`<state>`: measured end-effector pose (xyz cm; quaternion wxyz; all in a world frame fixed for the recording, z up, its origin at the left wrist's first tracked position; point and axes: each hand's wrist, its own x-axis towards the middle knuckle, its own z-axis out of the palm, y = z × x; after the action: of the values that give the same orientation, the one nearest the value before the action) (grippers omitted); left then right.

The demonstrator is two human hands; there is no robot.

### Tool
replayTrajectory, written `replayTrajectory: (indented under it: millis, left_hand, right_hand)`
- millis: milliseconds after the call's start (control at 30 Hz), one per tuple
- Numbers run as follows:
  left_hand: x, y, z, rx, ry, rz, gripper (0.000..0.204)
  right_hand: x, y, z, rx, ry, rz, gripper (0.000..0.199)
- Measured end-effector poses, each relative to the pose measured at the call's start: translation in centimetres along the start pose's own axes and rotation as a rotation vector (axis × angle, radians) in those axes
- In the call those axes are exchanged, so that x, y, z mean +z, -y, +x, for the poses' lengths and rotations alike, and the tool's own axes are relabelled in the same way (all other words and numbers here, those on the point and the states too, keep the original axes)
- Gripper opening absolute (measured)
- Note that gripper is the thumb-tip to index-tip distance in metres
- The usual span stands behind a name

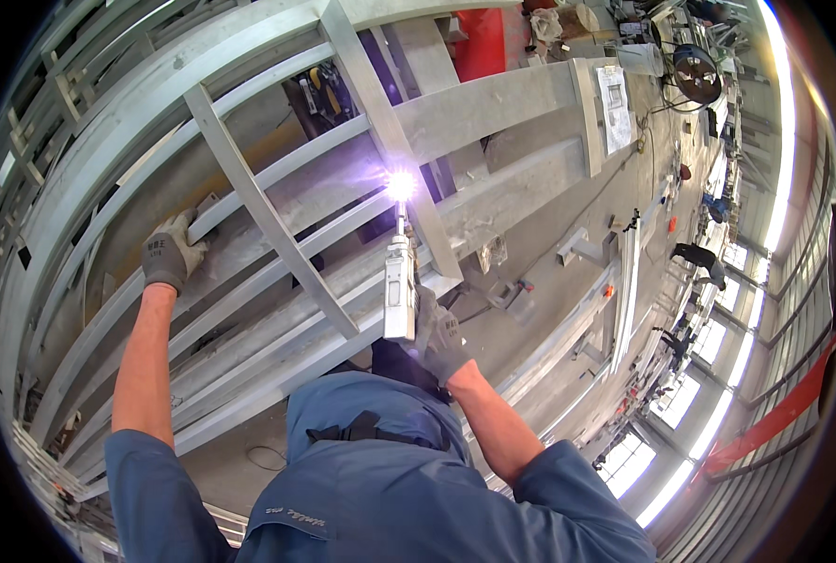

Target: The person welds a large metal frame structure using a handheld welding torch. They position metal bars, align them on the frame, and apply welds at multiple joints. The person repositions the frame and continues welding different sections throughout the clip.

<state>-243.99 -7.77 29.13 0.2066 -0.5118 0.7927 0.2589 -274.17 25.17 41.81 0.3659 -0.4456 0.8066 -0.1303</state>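
Note:
A white, boxy welding gun [399, 291] points away from me, its body held by my right hand [439, 336] in a grey-coated glove. Bright violet-white light flares at its nozzle tip, against a crosswise metal bar [380, 122] of a large frame; the glare hides the exact contact spot. Off to the left, my left hand [171, 251], also gloved, is closed around a long metal bar [296, 169] near one end. Another crosswise bar [258, 202] lies between my two hands. Part of my right hand is hidden behind the gun.
Long metal rails [145, 89] surround the work on the left. A paper sheet [615, 108] lies on the frame's far right part, near a round fan [697, 75]. Red material [480, 47] shows beyond. Metal profiles [624, 291] and several people are off to the right.

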Motion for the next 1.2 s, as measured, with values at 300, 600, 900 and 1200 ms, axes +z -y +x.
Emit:
replayTrajectory:
  millis: [300,600,900,1200]
  left_hand:
    - [0.3,0.2,0.0,-0.002,-0.011,-0.012,0.066]
    - [0.4,0.4,0.1,0.015,-0.022,0.0,0.063]
    - [0.7,0.6,0.3,0.014,-0.024,-0.008,0.061]
    - [1.3,1.0,0.4,0.038,-0.061,-0.001,0.057]
  right_hand:
    - [0.3,0.5,0.0,0.023,-0.012,0.028,0.067]
    - [1.0,-0.5,-0.7,0.027,0.002,0.022,0.071]
    - [0.4,-0.3,-1.0,0.051,0.016,-0.009,0.062]
    - [0.1,-1.3,-2.3,0.051,0.013,0.087,0.061]
